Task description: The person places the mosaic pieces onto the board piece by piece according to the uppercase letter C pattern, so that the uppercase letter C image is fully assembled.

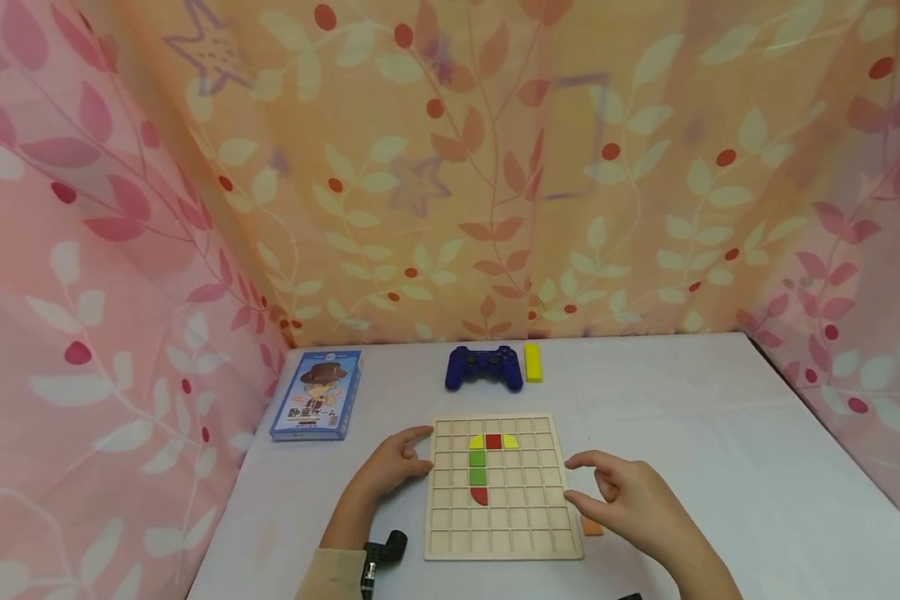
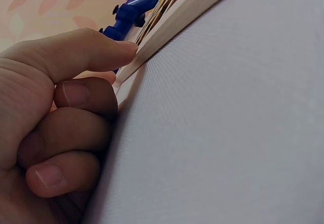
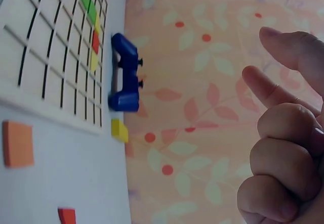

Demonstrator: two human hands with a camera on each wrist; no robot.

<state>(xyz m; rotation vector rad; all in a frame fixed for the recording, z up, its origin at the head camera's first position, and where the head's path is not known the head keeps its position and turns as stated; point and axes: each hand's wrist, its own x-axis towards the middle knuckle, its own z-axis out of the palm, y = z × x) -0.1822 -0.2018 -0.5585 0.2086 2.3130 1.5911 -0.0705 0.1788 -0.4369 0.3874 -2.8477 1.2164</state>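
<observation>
A pale wooden grid board (image 1: pixel 450 557) lies on the white table. In its upper cells sit a red square (image 1: pixel 493 442) between two rounded yellow pieces (image 1: pixel 510 442). Below run two green squares (image 1: pixel 477 477) and a rounded red piece (image 1: pixel 481 497). My left hand (image 1: pixel 392 461) has thumb and index finger spread against the board's left edge, its other fingers curled in. My right hand (image 1: pixel 633 500) holds nothing; its thumb and index finger are spread beside the right edge, with the other fingers curled. Partly behind it lies an orange tile (image 1: pixel 592 527).
Behind the board are a blue game controller (image 1: pixel 484 368) and a yellow block (image 1: pixel 533 363). A blue card-game box (image 1: pixel 317 395) lies at the back left. In the right wrist view a small red piece (image 3: pixel 67 216) lies near the orange tile. Patterned curtains enclose the table.
</observation>
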